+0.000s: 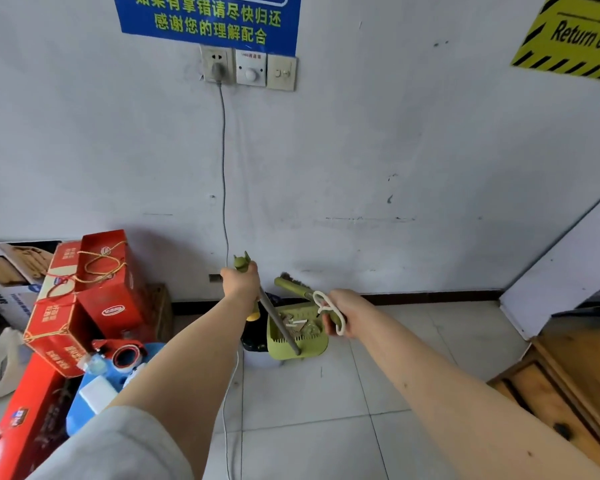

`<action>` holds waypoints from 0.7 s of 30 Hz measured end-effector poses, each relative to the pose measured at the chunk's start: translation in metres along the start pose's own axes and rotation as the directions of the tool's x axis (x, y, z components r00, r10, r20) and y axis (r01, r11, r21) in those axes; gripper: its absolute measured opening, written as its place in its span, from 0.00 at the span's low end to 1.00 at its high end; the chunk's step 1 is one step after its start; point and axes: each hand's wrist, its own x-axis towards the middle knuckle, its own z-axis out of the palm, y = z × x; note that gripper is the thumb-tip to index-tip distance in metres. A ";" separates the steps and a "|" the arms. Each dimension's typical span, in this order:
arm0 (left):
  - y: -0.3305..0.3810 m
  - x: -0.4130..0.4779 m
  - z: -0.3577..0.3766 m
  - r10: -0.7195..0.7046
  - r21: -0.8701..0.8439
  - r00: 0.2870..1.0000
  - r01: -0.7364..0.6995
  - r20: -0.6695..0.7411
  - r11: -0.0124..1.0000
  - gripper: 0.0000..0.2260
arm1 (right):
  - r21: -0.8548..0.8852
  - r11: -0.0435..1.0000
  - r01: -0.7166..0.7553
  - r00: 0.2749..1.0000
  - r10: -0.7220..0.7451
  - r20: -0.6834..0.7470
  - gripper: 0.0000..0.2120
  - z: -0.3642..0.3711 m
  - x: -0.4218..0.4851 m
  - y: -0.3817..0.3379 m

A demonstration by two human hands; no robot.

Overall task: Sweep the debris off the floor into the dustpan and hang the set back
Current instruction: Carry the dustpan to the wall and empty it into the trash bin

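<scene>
The left hand [240, 284] is closed around the top of the dustpan handle [278, 318], whose grey shaft slants down and right to the green dustpan [297, 336], which holds debris near the wall's base. Just to its right, the right hand [343, 311] grips the broom handle [297, 289] with its white loop [328, 308], brush end pointing at the wall.
</scene>
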 end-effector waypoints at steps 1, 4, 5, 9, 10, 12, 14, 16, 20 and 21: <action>0.002 0.000 0.001 -0.028 -0.028 1.000 0.027 -0.011 0.999 0.21 | -0.004 1.000 -0.007 1.000 0.007 0.007 0.16 -0.001 0.003 -0.003; 0.003 0.002 0.000 -0.122 -0.136 0.990 0.113 -0.064 0.984 0.23 | -0.038 0.999 -0.008 1.000 0.009 0.010 0.16 -0.003 0.012 -0.012; 0.001 0.004 -0.001 -0.159 -0.189 0.985 0.142 -0.074 0.972 0.22 | -0.057 0.998 -0.004 1.000 0.004 0.012 0.15 -0.003 0.014 -0.015; -0.008 0.017 -0.011 -0.260 -0.302 0.963 0.226 -0.076 0.926 0.11 | -0.139 0.990 0.000 1.000 0.003 0.018 0.14 0.003 0.021 -0.023; -0.010 0.020 -0.014 -0.284 -0.310 0.955 0.245 -0.086 0.919 0.09 | -0.181 0.983 0.007 1.000 -0.003 0.020 0.14 0.005 0.022 -0.024; -0.013 0.022 -0.020 -0.303 -0.284 0.942 0.255 -0.142 0.924 0.11 | -0.270 0.962 0.024 1.000 -0.018 0.026 0.14 0.012 0.022 -0.027; -0.016 0.028 -0.025 -0.331 -0.321 0.928 0.264 -0.174 0.910 0.12 | -0.332 0.943 0.029 0.999 -0.021 0.028 0.15 0.020 0.021 -0.028; -0.015 0.028 -0.031 -0.351 -0.381 0.920 0.265 -0.177 0.886 0.12 | -0.380 0.925 0.022 0.999 -0.012 0.029 0.15 0.028 0.020 -0.030; -0.019 0.029 -0.045 -0.475 -0.519 0.868 0.343 -0.143 0.783 0.15 | -0.364 0.931 -0.031 0.999 0.036 0.006 0.12 0.041 0.018 -0.033; -0.019 0.030 -0.047 -0.496 -0.541 0.857 0.353 -0.141 0.764 0.16 | -0.377 0.926 -0.025 1.000 0.030 0.007 0.12 0.044 0.017 -0.034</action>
